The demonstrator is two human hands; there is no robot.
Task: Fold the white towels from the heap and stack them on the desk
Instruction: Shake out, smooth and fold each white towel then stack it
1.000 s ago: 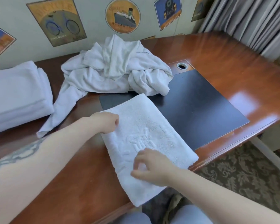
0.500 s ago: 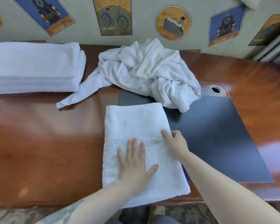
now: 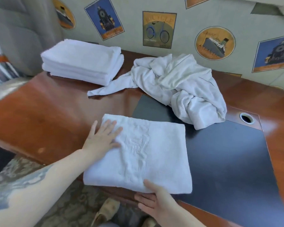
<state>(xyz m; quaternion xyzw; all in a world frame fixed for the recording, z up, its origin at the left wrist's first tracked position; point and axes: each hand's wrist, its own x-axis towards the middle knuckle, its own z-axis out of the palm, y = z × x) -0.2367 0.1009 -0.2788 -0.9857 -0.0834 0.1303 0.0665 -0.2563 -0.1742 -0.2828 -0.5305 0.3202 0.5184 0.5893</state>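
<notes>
A folded white towel (image 3: 143, 154) lies at the near edge of a wooden worktop (image 3: 44, 112), partly on a dark desk mat (image 3: 228, 161). The left hand (image 3: 103, 140) rests flat, fingers spread, on its far left corner, likely to steady it. The right hand (image 3: 156, 200) pinches the near edge, thumb on top, probably to lift it. A heap of unfolded towels (image 3: 179, 89) sits behind; a stack of folded towels (image 3: 82, 61) waits at the far left corner.
</notes>
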